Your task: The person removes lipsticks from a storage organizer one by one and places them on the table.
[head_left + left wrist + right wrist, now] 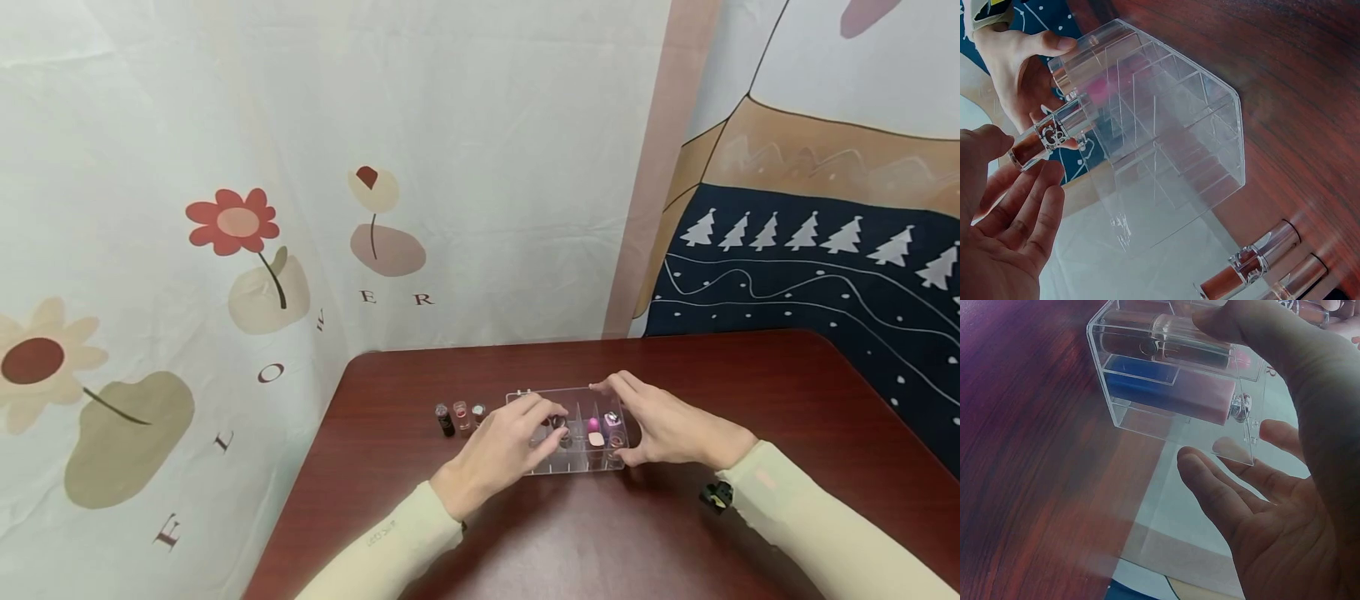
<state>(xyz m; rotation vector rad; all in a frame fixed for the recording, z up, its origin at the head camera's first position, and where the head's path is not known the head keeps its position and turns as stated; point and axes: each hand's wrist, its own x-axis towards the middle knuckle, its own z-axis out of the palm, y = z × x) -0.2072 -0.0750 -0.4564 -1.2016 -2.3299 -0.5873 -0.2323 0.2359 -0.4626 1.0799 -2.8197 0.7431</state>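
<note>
A clear plastic lipstick organizer [558,468] with divided compartments stands on the table. My left hand [491,446] pinches a clear lipstick tube [1044,139] with reddish-brown colour inside, between thumb and fingers. In the left wrist view the tube's far end is at the organizer's open top; how deep it sits I cannot tell. My right hand [671,423] grips the organizer's right end, thumb at the front side and fingertips at the back. Inside that end are a blue-and-pink tube [1172,394] with a silvery top and a clear-capped tube [1129,337].
Left of the organizer several lipsticks stand on the reddish-brown table [390,483], among them a dark one [445,421] and a clear, red one [461,415]. A printed fabric backdrop [495,167] hangs behind the table's far edge.
</note>
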